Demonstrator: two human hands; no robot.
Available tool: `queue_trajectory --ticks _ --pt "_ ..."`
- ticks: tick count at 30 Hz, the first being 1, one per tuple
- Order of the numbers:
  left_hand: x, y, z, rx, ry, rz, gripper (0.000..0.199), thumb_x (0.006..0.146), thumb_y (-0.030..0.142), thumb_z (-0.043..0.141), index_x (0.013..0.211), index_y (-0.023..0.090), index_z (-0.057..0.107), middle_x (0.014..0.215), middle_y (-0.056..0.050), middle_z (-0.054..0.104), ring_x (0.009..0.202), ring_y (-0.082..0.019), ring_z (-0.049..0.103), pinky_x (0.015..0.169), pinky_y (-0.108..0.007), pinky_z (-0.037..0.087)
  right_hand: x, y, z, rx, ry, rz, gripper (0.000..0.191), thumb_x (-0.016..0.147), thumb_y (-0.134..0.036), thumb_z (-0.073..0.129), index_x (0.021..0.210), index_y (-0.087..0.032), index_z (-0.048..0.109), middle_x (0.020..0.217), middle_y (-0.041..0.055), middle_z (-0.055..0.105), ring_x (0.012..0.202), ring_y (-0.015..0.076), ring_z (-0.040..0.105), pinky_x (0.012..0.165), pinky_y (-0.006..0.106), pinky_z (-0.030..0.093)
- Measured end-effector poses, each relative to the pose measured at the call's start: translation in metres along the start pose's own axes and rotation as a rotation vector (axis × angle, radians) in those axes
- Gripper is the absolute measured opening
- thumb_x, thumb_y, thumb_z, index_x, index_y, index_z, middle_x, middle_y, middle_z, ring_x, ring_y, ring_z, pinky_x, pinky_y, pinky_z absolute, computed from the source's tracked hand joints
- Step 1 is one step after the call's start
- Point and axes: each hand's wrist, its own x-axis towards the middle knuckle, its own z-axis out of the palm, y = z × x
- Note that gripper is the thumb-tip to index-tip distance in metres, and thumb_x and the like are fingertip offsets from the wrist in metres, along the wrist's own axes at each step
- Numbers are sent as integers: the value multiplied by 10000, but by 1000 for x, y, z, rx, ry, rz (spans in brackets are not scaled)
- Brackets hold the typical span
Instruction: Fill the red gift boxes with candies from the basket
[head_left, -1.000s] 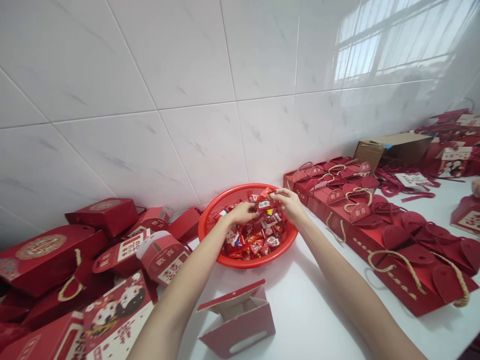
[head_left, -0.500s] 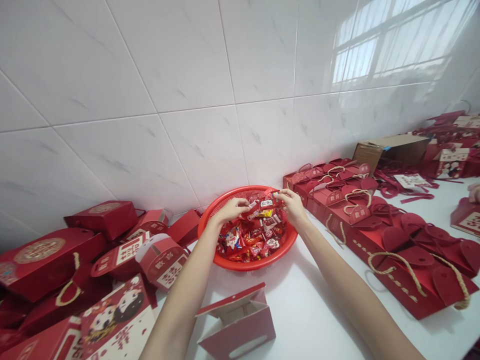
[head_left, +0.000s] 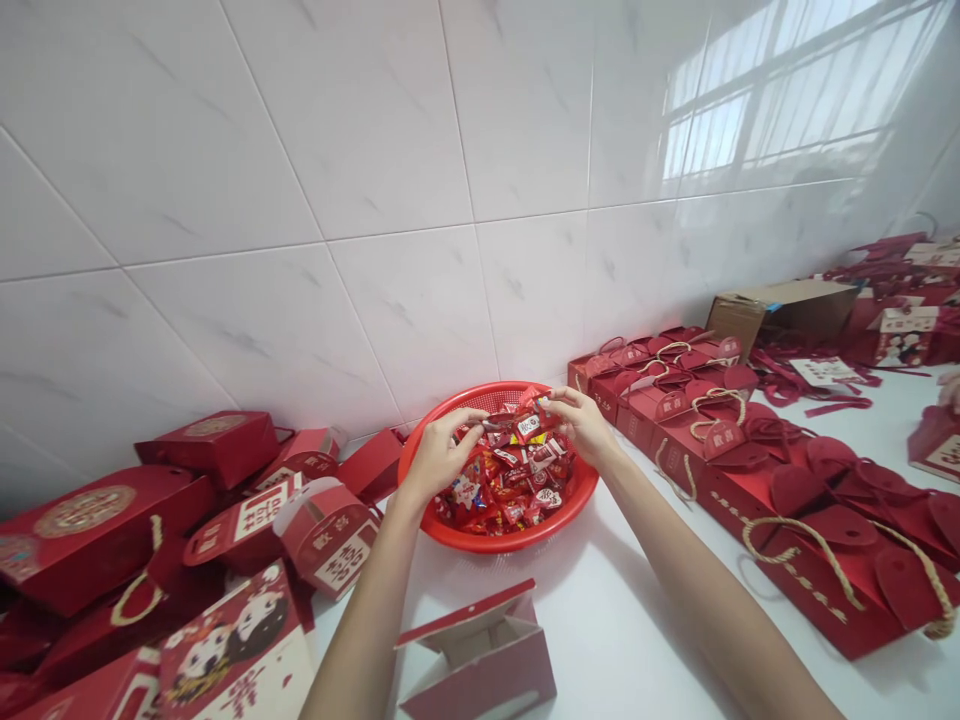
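Above a red plastic basket (head_left: pixel 495 548) piled with wrapped candies (head_left: pixel 510 490), both my hands are at work. My left hand (head_left: pixel 444 452) is closed, thumb and fingers pinching a dark red wrapped candy (head_left: pixel 496 423) over the left side of the pile. My right hand (head_left: pixel 586 424) is closed at the basket's right rim, its fingertips on red wrapped candies (head_left: pixel 529 428), one with a white label; how many is hard to make out. Nearer to me, between my forearms, stands an open red paper box (head_left: pixel 487 660), with its top flaps spread.
Red gift boxes (head_left: pixel 82 520) lie heaped on the left. A row of closed red boxes with rope handles (head_left: pixel 795 540) runs along the right. Behind them are a cardboard box (head_left: pixel 787 300) and dark red ribbons. Another person's hand (head_left: pixel 951 388) shows at the right edge. A tiled wall (head_left: pixel 405 300) stands behind.
My left hand has turned, its back now more toward me, still at the candies. The right hand keeps its place with its candies. The view has shifted slightly, so things sit lower in it.
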Motion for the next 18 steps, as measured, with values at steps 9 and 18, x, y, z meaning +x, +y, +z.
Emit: queue_trajectory --ticks 9,18 --pt "-17 0 9 182 108 231 231 956 258 484 1042 256 698 1056 -48 721 1015 -221 633 979 -395 445 -17 -8 12 -179 -70 29 300 565 -347 827 743 -225 619 774 -13 680 668 160 629 543 259 450" --pt "-18 -5 6 214 112 372 249 960 199 495 1059 249 717 1055 -58 705 978 -211 624 893 -391 488 -23 -14 16 -274 -130 -224 343 608 -395 845 806 -186 658 864 24 681 832 177 622 739 292 501"
